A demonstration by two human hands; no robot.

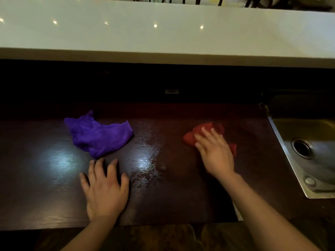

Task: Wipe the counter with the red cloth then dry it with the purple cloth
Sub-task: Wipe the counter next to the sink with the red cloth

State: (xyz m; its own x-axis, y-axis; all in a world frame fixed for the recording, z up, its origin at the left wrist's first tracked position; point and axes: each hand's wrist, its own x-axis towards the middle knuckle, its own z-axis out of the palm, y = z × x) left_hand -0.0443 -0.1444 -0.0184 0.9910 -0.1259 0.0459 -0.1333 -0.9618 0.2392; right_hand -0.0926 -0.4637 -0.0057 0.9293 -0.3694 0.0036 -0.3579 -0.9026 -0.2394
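My right hand (214, 153) presses flat on the crumpled red cloth (201, 130), which lies on the dark wooden counter (45, 187) right of centre. The hand covers most of the cloth. A wet sheen (146, 163) streaks the wood between my hands. The purple cloth (98, 135) lies bunched on the counter to the left, untouched. My left hand (105, 190) rests palm down on the counter just in front of the purple cloth, fingers spread, holding nothing.
A steel sink (308, 151) with a drain is set into the counter at the right. A raised white ledge (163, 37) runs along the back, above a dark recess. The counter's front edge is near my wrists.
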